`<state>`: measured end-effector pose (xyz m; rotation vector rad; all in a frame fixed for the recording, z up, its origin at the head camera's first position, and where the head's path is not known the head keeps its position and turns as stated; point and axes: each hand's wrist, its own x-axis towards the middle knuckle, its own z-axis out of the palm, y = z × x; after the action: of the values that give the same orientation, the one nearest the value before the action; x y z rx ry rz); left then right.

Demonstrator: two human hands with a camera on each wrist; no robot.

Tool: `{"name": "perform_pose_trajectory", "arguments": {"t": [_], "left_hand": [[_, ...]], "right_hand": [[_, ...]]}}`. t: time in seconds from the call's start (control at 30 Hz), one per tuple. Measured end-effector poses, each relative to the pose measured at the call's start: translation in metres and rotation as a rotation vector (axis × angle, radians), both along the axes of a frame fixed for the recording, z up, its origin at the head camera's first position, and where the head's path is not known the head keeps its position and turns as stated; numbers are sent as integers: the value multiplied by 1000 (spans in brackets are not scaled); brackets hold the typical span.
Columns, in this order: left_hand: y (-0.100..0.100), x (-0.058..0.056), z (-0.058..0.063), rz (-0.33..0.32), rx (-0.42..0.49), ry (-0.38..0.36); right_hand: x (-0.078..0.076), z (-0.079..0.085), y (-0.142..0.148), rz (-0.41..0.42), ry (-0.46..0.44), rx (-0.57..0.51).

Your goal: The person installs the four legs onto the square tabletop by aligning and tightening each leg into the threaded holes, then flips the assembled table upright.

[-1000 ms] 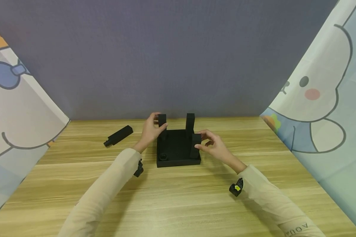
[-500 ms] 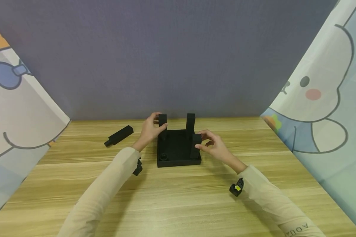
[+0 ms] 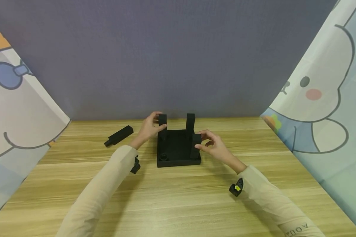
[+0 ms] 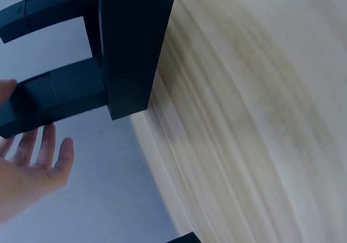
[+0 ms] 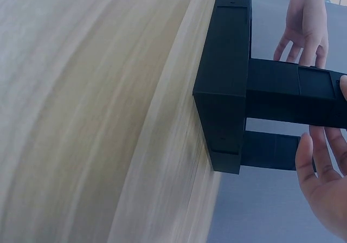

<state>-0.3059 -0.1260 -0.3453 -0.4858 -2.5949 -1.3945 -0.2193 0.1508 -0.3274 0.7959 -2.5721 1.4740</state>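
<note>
A square black base point(image 3: 176, 144) lies on the table with three black square legs upright at its corners. My left hand point(image 3: 149, 129) holds the back-left leg point(image 3: 163, 119) near its top, thumb on one side and fingers on the other. With thumb and fingers, my right hand point(image 3: 216, 145) pinches the upper part of the front-right leg point(image 3: 196, 144). Untouched by either hand is the back-right leg point(image 3: 190, 121). A round socket point(image 3: 163, 157) shows at the front-left corner. In the right wrist view, the base point(image 5: 221, 53) sits flat on the wood.
A loose black leg point(image 3: 119, 136) with a narrower end lies on the table to the left of the base. Behind the wooden table point(image 3: 178, 197) rises a grey panel point(image 3: 172, 59). Cartoon-printed sheets stand along both sides.
The left forearm has shifted slightly to the left, and the left thumb has drawn back a little along its leg. The right hand, base and loose leg are unmoved.
</note>
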Motion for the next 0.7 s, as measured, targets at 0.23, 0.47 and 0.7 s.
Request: {"name": "perform_pose_trajectory", "arguments": {"t": [0.23,0.47,0.7], "left_hand": [[-7,-3,7,-82,-38,-32],[-14,-10,13,-142,-67,-62],[-16,-17,14,-176,-75,-93]], "right_hand": [[-1,0,0,2,10,-1],[-1,0,0,3,8,-6],[-2,-1,0,3,7,-5]]}}
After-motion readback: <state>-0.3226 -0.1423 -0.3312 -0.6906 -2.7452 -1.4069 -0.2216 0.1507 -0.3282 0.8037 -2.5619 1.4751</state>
